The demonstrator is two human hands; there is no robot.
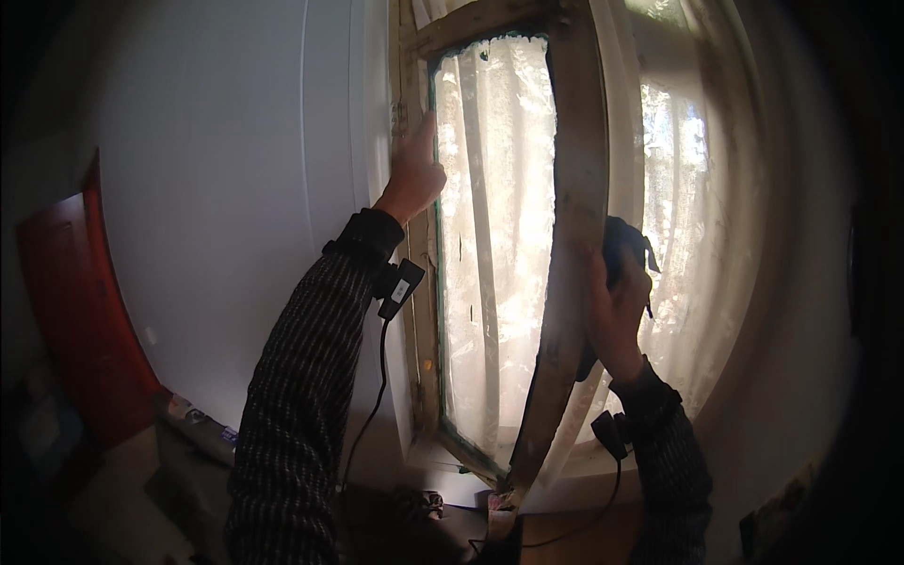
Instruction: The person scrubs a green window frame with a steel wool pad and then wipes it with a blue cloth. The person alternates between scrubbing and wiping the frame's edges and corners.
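Note:
An old wooden window sash [576,188] with a long glass pane [513,235] stands in front of me, swung out at an angle. Beside the pane's left edge, my left hand [414,179] is at the wooden frame, a finger stretched upward; the other fingers are partly hidden and slightly blurred. On the sash's right side, my right hand [617,315] is closed round a dark cloth [625,247], with the fingers near the stile. Part of the cloth hangs behind the sash edge. The glass rim looks rough, with dark greenish edging.
Pale sheer curtains [673,245] hang at the window, bright with daylight. A white wall [217,188] runs along the left, with a red door [80,320] farther off. Black cabled devices [400,287] are strapped at both wrists. Small items [428,506] lie below the window.

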